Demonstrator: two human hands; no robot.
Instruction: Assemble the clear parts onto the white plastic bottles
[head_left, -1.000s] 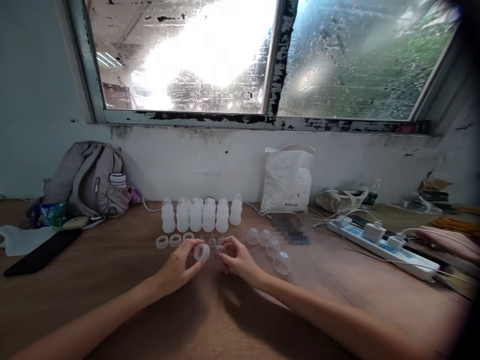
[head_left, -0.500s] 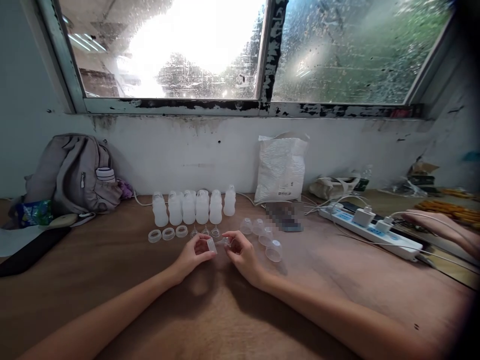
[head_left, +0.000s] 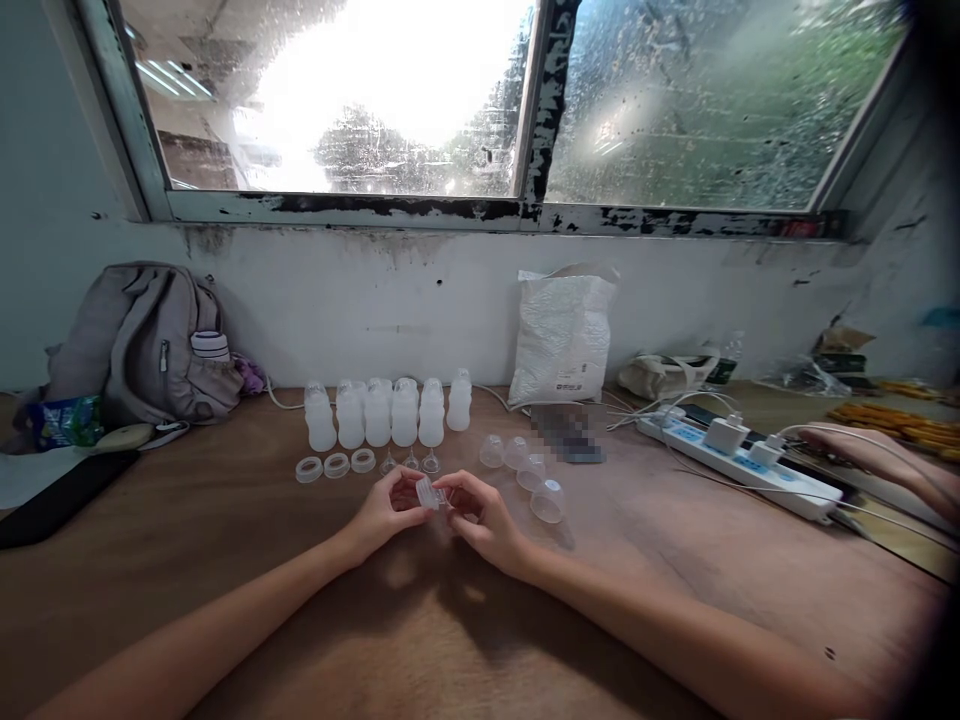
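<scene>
My left hand (head_left: 391,502) is closed around a white bottle collar ring (head_left: 425,492), held tilted above the table. My right hand (head_left: 481,512) pinches a clear bottle teat (head_left: 441,496) against the ring's right side; fingers partly cover it, so how far it sits inside I cannot tell. Beyond my hands, three collar rings (head_left: 337,466) and three clear teats (head_left: 431,461) lie in a row. Several translucent baby bottles (head_left: 405,418) stand behind them. To the right of my right hand are several clear dome caps (head_left: 548,503).
A white power strip (head_left: 780,485) with plugs and cables lies at the right, near another person's hand (head_left: 862,448). A white plastic package (head_left: 562,340) leans on the wall. At the left are a grey backpack (head_left: 150,350) and a black flat object (head_left: 67,500).
My right hand has brought the teat leftward to the collar ring; a gap separated them before. My left hand has barely moved.
</scene>
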